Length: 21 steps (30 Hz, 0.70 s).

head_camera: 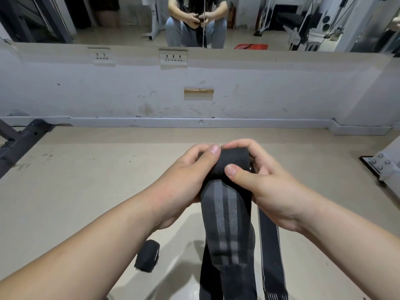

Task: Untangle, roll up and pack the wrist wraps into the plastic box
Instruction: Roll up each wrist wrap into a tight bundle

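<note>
Gripping wrist wrap roll (232, 162) at both ends: left hand (184, 172), right hand (272, 187), fingers (240, 145) curled round it. Axis crosswise between palms; loose tail (227, 213) hanging toward body.

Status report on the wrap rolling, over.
Left hand and right hand both grip the partly rolled wrap. One finished roll on the floor. A second strap trails alongside. Nothing blocking.

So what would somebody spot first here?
Two hands in the middle: the left hand and right hand grip a dark wrist wrap, half rolled, its striped tail hanging down. A rolled wrap lies on the floor at lower left, and a mirror along the top shows the person seated.
</note>
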Motion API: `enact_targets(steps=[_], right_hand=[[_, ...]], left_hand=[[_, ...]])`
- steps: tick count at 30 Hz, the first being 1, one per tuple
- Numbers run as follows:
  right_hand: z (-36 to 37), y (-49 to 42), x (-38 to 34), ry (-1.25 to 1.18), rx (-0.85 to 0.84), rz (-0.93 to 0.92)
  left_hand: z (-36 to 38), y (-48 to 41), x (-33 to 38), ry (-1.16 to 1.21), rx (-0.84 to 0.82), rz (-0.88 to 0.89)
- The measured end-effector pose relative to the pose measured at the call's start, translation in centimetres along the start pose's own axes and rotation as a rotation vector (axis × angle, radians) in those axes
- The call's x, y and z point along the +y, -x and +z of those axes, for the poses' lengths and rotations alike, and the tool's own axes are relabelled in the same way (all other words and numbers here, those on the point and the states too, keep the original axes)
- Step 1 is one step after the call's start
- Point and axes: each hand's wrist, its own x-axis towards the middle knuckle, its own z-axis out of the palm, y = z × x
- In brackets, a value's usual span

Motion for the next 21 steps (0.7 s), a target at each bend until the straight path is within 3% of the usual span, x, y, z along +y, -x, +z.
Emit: enact_targets(steps=[5,12,21], right_hand=[[0.5,-0.2,-0.5,-0.029,0.027,0.095],[0.4,-0.6,-0.7,0.162,-0.046,0.199],[0.0,-0.1,-0.4,-0.025,-0.055,-0.004]], left_hand=[[0.2,0.5,0.1,0.023,0.053,0.115],[-0.4,0.5,-0.3,0.020,0.014,0.246],[-0.9,0.4,-0.4,0.200,-0.147,-0.052]])
